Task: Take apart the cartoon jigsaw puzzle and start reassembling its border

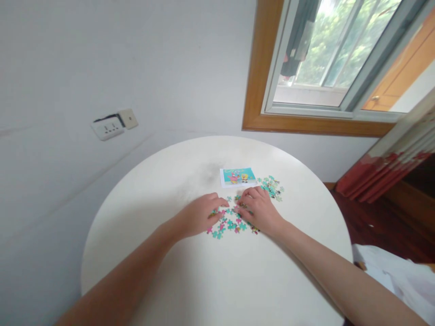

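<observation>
Your left hand (pixel 205 213) and right hand (pixel 260 210) at near puzzle pieces (pixel 232 225) | grip: can't tell, either | step: apparently sorting | next: likely needs light pinch

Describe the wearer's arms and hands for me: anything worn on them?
Both the left arm and right arm are bare as far as the picture shows, with no sleeves, watch or bracelet visible. The left hand and right hand are ungloved. Any small ring or marking is too fine to tell.
</observation>
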The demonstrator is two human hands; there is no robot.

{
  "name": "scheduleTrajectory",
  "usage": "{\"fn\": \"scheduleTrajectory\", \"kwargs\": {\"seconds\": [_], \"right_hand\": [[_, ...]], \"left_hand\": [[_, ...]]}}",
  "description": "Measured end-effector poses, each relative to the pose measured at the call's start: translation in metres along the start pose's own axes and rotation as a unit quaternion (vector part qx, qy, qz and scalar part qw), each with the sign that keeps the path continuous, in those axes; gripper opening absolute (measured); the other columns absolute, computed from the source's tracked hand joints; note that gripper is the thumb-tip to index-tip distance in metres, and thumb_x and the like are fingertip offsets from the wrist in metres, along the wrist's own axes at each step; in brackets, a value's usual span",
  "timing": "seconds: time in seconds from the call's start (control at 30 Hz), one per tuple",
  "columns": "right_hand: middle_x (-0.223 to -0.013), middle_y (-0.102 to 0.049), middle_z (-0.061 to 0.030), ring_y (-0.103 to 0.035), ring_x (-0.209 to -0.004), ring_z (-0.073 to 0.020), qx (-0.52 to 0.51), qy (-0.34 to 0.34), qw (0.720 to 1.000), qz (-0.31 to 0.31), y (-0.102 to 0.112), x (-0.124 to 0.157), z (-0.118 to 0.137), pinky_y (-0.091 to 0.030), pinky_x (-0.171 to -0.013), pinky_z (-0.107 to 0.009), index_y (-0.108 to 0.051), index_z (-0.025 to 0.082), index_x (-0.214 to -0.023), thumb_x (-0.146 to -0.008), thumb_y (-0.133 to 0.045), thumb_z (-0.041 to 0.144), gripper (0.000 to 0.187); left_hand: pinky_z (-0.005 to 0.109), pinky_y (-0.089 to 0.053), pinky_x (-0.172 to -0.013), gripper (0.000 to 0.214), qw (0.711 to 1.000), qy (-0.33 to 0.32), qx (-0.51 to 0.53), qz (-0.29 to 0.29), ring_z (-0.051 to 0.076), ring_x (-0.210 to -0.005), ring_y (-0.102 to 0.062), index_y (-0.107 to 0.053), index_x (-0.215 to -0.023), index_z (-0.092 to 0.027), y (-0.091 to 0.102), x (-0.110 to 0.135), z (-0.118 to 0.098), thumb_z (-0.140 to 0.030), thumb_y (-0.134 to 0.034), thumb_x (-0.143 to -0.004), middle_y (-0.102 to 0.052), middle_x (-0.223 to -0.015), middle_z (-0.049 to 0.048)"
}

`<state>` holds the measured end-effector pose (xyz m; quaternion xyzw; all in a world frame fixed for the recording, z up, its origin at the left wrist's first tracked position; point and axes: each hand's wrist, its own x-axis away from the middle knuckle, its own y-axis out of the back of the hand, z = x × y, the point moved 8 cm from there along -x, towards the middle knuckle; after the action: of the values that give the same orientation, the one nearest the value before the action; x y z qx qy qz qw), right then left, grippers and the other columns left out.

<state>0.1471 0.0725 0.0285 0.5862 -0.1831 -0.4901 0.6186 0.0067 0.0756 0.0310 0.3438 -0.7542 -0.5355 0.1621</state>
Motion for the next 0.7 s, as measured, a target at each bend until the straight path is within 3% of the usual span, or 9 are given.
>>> {"fn": "scheduleTrajectory", "kwargs": {"seconds": [0.2, 0.5, 0.6, 0.7], "right_hand": [[-0.103, -0.058, -0.0077, -0.045, -0.101, -0.0249, -0.034, -0.043, 0.998, 0.005, -0.008, 0.000, 0.000, -0.035, -0.085, -0.038, -0.067, 0.022, -0.093, -0.081, -0.065, 0.031, 0.015], [-0.098, -0.060, -0.0054, -0.047, -0.099, -0.0224, -0.094, -0.081, 0.992, -0.006, -0.011, -0.005, -0.006, -0.034, -0.085, -0.034, -0.065, 0.020, -0.089, -0.074, -0.069, 0.019, 0.015], [-0.087, -0.064, -0.0021, -0.051, -0.093, -0.0204, -0.127, -0.084, 0.988, -0.001, -0.011, -0.006, -0.007, -0.033, -0.083, -0.033, -0.064, 0.020, -0.079, -0.076, -0.065, 0.016, 0.005], [-0.075, -0.065, 0.0007, -0.054, -0.084, -0.0176, -0.169, -0.086, 0.982, 0.002, -0.010, -0.007, -0.010, -0.035, -0.081, -0.031, -0.064, 0.020, -0.073, -0.079, -0.060, 0.015, 0.009]], "left_hand": [[0.030, -0.041, -0.084, 0.021, 0.999, 0.007, -0.032, -0.014, 0.021, -0.094, -0.055, -0.059, -0.107, -0.021, -0.015, -0.006, 0.001, -0.027, -0.045, -0.092, -0.056, -0.096, 0.0057], [0.027, -0.041, -0.077, 0.016, 0.999, 0.020, -0.030, -0.032, 0.018, -0.088, -0.055, -0.057, -0.103, -0.022, -0.017, -0.008, 0.004, -0.024, -0.048, -0.090, -0.056, -0.091, 0.0027], [0.027, -0.041, -0.078, 0.017, 0.999, 0.012, -0.027, -0.032, 0.018, -0.089, -0.055, -0.057, -0.104, -0.022, -0.017, -0.007, 0.004, -0.025, -0.047, -0.090, -0.056, -0.091, 0.0025], [0.027, -0.041, -0.079, 0.018, 0.999, 0.005, -0.024, -0.034, 0.018, -0.091, -0.055, -0.056, -0.106, -0.023, -0.017, -0.006, 0.004, -0.025, -0.047, -0.090, -0.056, -0.093, 0.0027]]}}
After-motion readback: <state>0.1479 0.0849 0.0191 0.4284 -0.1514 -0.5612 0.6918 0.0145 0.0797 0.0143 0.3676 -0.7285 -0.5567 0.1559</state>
